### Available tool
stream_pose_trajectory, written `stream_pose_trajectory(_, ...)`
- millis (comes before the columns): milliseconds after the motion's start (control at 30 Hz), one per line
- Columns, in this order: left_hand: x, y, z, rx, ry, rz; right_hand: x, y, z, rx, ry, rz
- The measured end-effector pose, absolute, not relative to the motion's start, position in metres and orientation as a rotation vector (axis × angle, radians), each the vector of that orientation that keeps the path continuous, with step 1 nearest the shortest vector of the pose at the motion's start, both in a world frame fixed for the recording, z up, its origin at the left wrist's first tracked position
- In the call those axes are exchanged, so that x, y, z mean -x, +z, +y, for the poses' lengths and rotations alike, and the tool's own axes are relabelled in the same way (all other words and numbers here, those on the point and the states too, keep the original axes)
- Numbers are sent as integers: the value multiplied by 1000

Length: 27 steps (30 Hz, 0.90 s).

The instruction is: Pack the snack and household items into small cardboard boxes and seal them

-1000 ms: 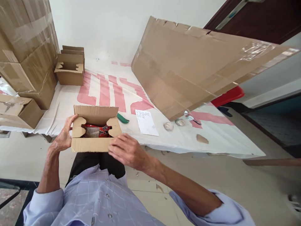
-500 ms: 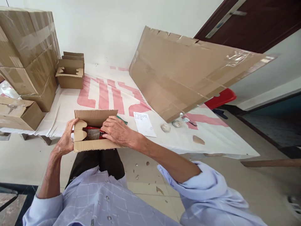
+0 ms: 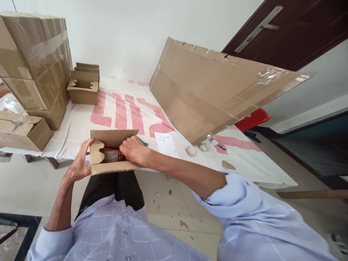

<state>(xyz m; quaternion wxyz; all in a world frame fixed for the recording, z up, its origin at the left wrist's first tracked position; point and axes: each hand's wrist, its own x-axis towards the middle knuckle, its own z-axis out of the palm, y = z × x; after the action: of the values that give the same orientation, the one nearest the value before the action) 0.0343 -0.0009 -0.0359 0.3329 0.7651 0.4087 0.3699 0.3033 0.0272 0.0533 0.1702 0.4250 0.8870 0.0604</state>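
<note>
An open cardboard box [image 3: 115,167] is held at the table's front edge, just above my lap. My left hand [image 3: 81,161] grips its left end, thumb along the outside. Inside lies a red package [image 3: 121,156] with dark lettering, beside a greyish printed surface [image 3: 111,156]. My right hand [image 3: 134,150] is at the box's right end, its fingers curled down into the opening. What those fingertips hold is hidden. A green object [image 3: 143,142] shows partly behind the right hand.
Taped cartons [image 3: 35,65] are stacked at the left, with small open boxes [image 3: 83,88] beside them. A large cardboard sheet [image 3: 217,90] leans at the back right. A marked paper [image 3: 165,144], tape rolls [image 3: 191,150] and a brown scrap [image 3: 228,165] lie on the cloth-covered table.
My right hand's fingers have curled more tightly at the box's right end. The box and both hands sit slightly farther right in view. My left hand keeps its grip.
</note>
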Motion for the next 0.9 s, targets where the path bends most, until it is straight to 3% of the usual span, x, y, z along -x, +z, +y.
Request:
stream_pose_trajectory(300,-33,-43,1,-1990,1008,1058,-292,60,35,-1130,185,2493)
stream_pose_trajectory(533,-26,-43,16,-1935,1020,1104,-320,75,41,-1043,371,2846)
stream_pose_trajectory(900,-35,-43,79,-1948,1041,1107,-388,136,63,-1602,-132,3472)
